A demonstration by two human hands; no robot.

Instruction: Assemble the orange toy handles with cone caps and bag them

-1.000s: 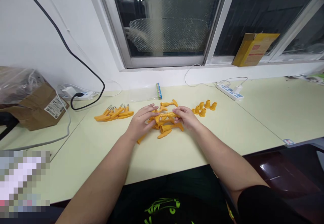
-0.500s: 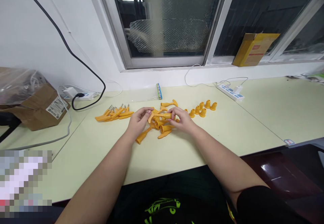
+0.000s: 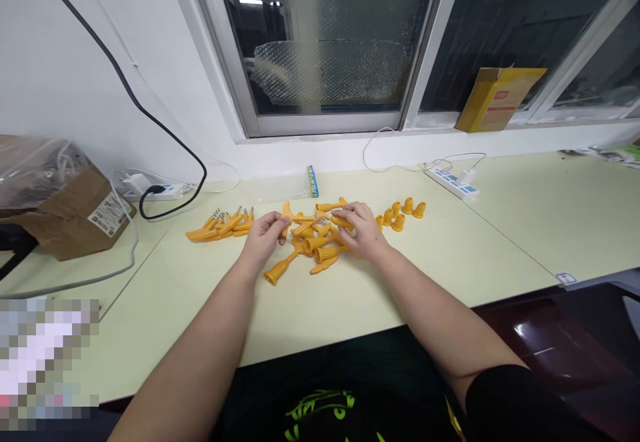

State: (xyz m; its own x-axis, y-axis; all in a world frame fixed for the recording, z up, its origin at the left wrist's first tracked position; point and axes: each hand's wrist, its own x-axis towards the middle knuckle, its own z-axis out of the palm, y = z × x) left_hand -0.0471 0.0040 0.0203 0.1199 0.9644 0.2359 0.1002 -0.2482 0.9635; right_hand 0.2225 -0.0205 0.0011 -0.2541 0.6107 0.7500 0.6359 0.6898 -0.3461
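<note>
In the head view my left hand (image 3: 267,232) is closed on the T-shaped yellow handle of a corkscrew (image 3: 301,219), whose metal spiral points right. My right hand (image 3: 364,229) grips a yellow plastic bell-shaped sleeve (image 3: 342,222) at the spiral's tip; whether they touch I cannot tell. Beneath my hands lies a pile of yellow corkscrews fitted with sleeves (image 3: 327,253), one of them (image 3: 277,272) sticking out toward me. To the left lies a heap of corkscrew handles (image 3: 220,227) with bare spirals. Several loose sleeves (image 3: 398,223) stand to the right.
A clear plastic bag (image 3: 285,189) with a coloured header lies behind the pile. Power strips (image 3: 453,183) with cables sit along the wall. At the left is a cardboard box (image 3: 70,222). A yellow carton (image 3: 500,99) leans against the window.
My hands have moved apart, and the sleeve in my right hand is off the corkscrew's shaft, baring its spiral. The handle in my left hand has shifted left and up.
</note>
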